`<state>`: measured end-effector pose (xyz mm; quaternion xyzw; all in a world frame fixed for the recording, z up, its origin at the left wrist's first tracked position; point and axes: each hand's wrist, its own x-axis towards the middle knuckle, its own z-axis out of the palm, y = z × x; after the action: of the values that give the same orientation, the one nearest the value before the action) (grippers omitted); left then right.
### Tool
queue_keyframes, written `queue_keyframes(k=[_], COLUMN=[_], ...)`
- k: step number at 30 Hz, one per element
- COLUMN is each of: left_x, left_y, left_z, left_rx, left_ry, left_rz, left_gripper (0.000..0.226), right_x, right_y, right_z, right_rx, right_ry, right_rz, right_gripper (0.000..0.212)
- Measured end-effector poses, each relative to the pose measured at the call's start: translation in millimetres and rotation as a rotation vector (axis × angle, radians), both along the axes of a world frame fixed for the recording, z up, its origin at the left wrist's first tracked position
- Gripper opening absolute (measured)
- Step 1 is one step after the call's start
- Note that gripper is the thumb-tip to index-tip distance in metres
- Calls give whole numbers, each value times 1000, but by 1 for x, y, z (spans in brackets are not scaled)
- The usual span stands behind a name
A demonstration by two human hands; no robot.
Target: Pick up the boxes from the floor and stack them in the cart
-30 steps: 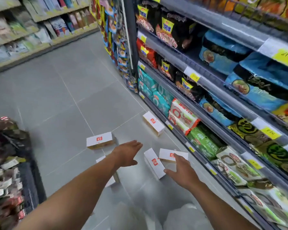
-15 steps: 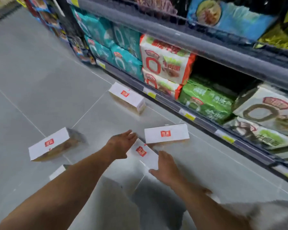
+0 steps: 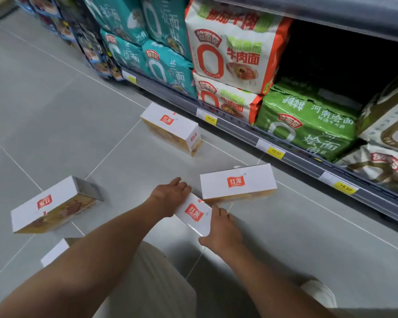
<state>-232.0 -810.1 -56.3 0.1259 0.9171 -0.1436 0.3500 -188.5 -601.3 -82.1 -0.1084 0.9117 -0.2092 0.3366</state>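
Both hands are closing on the nearest box point(image 3: 193, 213), where half a second ago they were only reaching for it. The left hand point(image 3: 170, 198) is now curling its fingers over the box's ten o'clock end. The right hand point(image 3: 223, 230) is now clamping the four o'clock side, thumb pressing the near corner. The view is also sitting closer to the ground than before.

Grey floor tiles point(image 3: 55, 111) are spreading across the left and lower view. A dark shelf rail point(image 3: 296, 161) is running from eleven o'clock down to four o'clock and carrying yellow price tags point(image 3: 276, 152). Above it, noodle packs are standing in a row: teal packs point(image 3: 152, 53) at twelve, white-and-orange packs point(image 3: 230, 53) at one, green packs point(image 3: 308, 120) at two.

Four more white boxes with red logos are lying around the gripped one. A second box point(image 3: 237, 183) is lying just beside its far end at one o'clock, and I cannot tell whether they are touching. A third box point(image 3: 170, 125) is resting at twelve, near the shelf foot. A fourth box point(image 3: 51, 203) is lying well apart at nine. A fifth box point(image 3: 54, 252) is peeking out at seven from behind the left forearm.

The gripped box is lying dead centre between both palms, and I cannot tell whether it is leaving the tiles yet. A pale shoe point(image 3: 319, 292) is showing at five o'clock.
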Motion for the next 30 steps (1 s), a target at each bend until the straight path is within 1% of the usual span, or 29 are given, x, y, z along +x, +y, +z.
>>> queue_keyframes(k=[6, 10, 14, 16, 17, 18, 21, 23, 28, 30], left_x=[13, 28, 39, 42, 47, 49, 58, 73, 105, 119], left_y=[1, 10, 16, 16, 15, 17, 14, 14, 10, 6], left_z=[33, 101, 207, 275, 322, 347, 454, 529, 657, 692], left_rx=[13, 48, 90, 81, 90, 112, 118, 160, 157, 170], left_ry=[-31, -46, -34, -9, 7, 8, 25, 59, 126, 165], left_rz=[99, 138, 195, 194, 214, 230, 258, 302, 312, 326], left_gripper=[92, 90, 88, 89, 89, 89, 90, 90, 94, 93], right_x=[-8, -5, -8, -10, -12, -15, -18, -15, -2, 3], right_y=[4, 18, 25, 27, 28, 29, 29, 29, 28, 25], right_z=[32, 102, 208, 275, 320, 347, 450, 527, 654, 690], right_rx=[6, 29, 24, 16, 24, 33, 33, 36, 67, 72], right_ry=[-24, -52, -68, -65, -56, -54, -27, 4, 163, 200], right_rz=[69, 126, 145, 183, 217, 246, 308, 357, 488, 534], right_gripper=[94, 91, 93, 94, 95, 98, 109, 110, 117, 109])
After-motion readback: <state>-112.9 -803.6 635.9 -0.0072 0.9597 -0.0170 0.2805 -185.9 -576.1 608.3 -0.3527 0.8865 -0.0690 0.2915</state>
